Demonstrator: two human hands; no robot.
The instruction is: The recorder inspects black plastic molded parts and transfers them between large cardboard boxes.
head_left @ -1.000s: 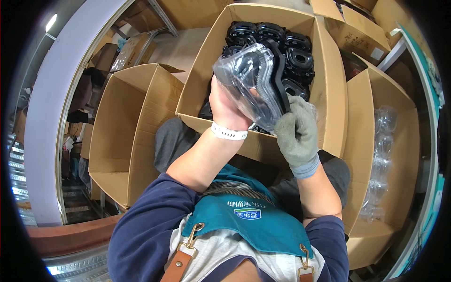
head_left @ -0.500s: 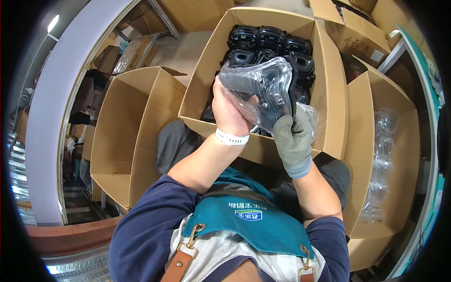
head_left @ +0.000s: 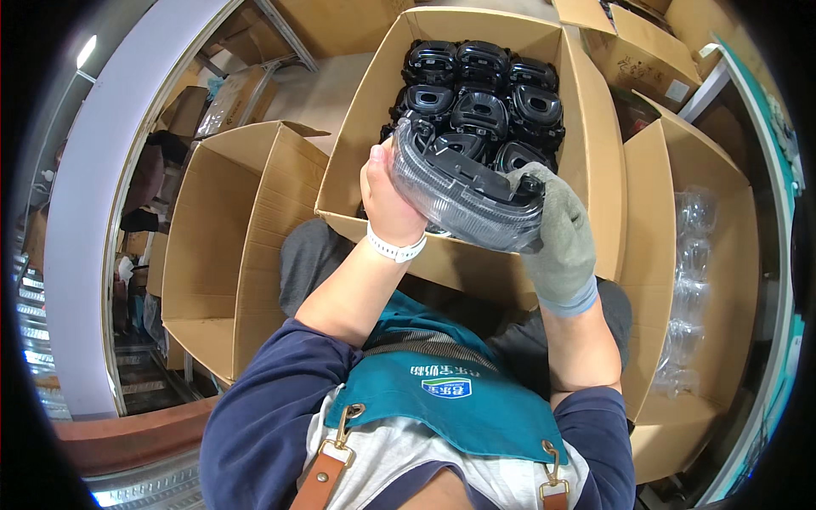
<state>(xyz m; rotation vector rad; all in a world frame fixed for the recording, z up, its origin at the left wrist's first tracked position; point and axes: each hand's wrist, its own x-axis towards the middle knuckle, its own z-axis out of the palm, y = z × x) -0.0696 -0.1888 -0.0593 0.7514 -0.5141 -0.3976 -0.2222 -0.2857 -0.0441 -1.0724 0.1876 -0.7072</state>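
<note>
A vehicle lamp (head_left: 463,200) with a clear, ribbed lens and a black back is held up between my hands, over the near edge of a cardboard box. My bare left hand (head_left: 394,200), with a white band at the wrist, is closed round the lamp's left end. On the other end, my right hand (head_left: 558,234) in a grey knitted glove grips it, thumb and fingers near the black rim. The lamp lies tilted, its clear side toward me. Black lamp housings (head_left: 480,115) sit in rows inside the box (head_left: 586,170) beyond it.
An open cardboard box (head_left: 212,229) stands at my left. Clear ribbed lens covers (head_left: 690,297) are stacked in a tall carton (head_left: 722,340) at my right. Another carton (head_left: 650,59) is behind, and a white-framed rack (head_left: 756,127) edges the right side.
Both hands have turned the lamp, so its black back edge now shows on top and the clear ribs face me. My left hand has shifted slightly left; the right is now higher on the end.
</note>
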